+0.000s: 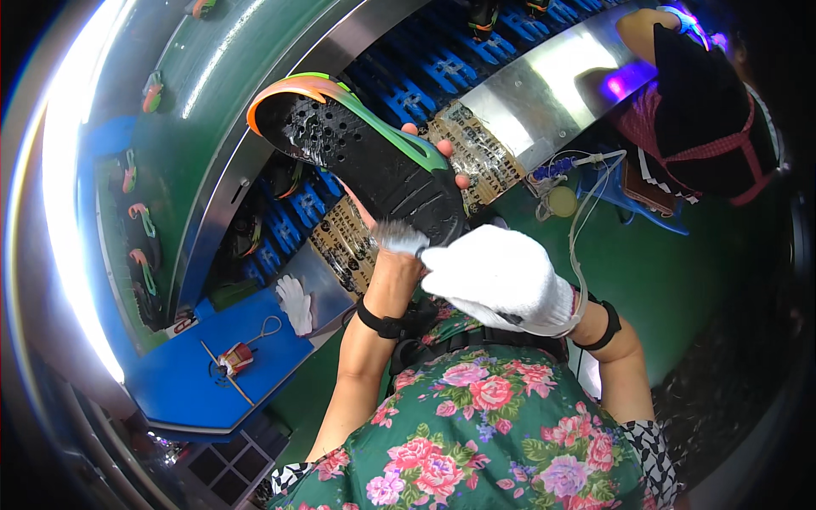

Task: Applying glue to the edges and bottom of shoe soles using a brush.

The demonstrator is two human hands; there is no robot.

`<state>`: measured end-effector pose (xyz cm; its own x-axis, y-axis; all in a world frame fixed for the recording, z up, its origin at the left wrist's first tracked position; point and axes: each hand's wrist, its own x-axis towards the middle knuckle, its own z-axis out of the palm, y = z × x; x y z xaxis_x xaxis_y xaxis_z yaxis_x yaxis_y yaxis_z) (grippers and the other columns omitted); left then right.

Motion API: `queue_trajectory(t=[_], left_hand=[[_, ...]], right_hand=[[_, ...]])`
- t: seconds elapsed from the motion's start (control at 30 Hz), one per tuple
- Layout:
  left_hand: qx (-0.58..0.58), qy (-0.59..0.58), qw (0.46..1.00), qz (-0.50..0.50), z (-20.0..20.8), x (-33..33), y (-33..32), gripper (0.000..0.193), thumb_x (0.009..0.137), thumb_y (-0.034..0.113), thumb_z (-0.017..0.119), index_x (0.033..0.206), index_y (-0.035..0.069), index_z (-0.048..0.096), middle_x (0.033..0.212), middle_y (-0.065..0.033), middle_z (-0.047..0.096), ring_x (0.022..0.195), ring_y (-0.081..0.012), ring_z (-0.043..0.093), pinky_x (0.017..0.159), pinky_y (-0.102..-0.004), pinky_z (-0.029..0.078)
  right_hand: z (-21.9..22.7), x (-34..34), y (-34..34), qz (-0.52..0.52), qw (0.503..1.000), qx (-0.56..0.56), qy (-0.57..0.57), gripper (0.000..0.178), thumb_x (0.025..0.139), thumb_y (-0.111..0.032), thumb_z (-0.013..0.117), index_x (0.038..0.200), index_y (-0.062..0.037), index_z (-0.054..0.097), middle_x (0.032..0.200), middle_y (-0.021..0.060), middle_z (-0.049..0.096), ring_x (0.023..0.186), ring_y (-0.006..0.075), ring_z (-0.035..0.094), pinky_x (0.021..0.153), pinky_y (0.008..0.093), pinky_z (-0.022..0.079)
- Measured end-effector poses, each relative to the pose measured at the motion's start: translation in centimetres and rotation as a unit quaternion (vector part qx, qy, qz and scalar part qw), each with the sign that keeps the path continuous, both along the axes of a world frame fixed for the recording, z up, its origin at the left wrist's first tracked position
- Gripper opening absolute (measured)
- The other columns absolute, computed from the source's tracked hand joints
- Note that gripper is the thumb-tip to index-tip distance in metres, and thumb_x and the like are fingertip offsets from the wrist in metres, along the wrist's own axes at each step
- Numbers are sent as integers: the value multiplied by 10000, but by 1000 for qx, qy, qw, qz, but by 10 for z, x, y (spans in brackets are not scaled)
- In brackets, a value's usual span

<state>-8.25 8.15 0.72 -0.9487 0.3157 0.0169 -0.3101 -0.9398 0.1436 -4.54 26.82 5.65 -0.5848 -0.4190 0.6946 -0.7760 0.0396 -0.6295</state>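
A shoe sole [387, 170], black inside with a pattern of holes toward its toe and an orange-to-green rim, is tilted up in front of me. My left hand [445, 148] is closed round it from beneath, the fingertips showing along its right edge and the palm hidden behind it. Wet, shiny patches lie on the black surface. In a white knit glove, my right hand [497, 276] grips a brush whose handle is hidden by the glove. The grey bristles of the brush [399, 235] are close to the heel end, above my left wrist; whether they touch the sole I cannot tell.
A conveyor [127, 170] carrying several shoe parts curves along the left. On a blue table [183, 378] lie a red pot [235, 359] with a stick and a white glove [294, 304]. Blue racks [455, 68] run behind taped cardboard [476, 153]. Another person [705, 110] is at upper right.
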Motion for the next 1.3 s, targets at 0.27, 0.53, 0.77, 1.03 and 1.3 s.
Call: queue_trajectory(t=[0.27, 0.53, 0.77, 1.03, 1.3], left_hand=[[-33, -33, 999, -23, 6, 2, -7, 1036, 865, 852, 475, 1518, 51, 400, 1299, -305, 602, 1101, -494, 635, 881, -592, 585], [-133, 34, 989, -63, 2, 7, -20, 1050, 870, 773, 563, 1570, 27, 324, 1582, -212, 362, 1214, -460, 535, 950, -578, 510], [-106, 48, 984, -134, 11, 4, -29, 918, 940, 602, 551, 1602, 40, 254, 1559, -326, 341, 1223, -536, 569, 988, -574, 551], [-129, 42, 968, -209, 15, -3, -45, 755, 970, 452, 529, 1515, -51, 390, 1400, -340, 542, 1186, -523, 615, 1021, -575, 522], [-225, -76, 943, -235, 18, -10, -69, 771, 935, 392, 581, 1521, -68, 384, 1495, -343, 457, 1286, -467, 575, 1082, -575, 484]], right_hand=[[-9, 10, 8, -1, 999, 13, -35, 291, 748, 1, 834, 1021, -85, 781, 1036, 115, 766, 874, 267, 728, 744, 356, 580], [-10, 7, 10, 13, 999, 18, -38, 309, 774, -70, 837, 1074, -112, 774, 1018, 84, 758, 816, 270, 695, 713, 371, 555], [-9, 8, 14, 16, 989, -19, -142, 278, 763, -40, 829, 1035, -51, 775, 1006, 104, 763, 844, 253, 705, 708, 360, 568], [-11, 8, 10, 116, 992, 28, -51, 331, 814, -92, 784, 1143, -96, 746, 1129, 103, 741, 879, 263, 694, 722, 351, 577], [-7, 1, 9, 114, 990, 86, 20, 335, 798, -48, 745, 1132, -73, 742, 1089, 119, 741, 913, 281, 701, 703, 349, 576]])
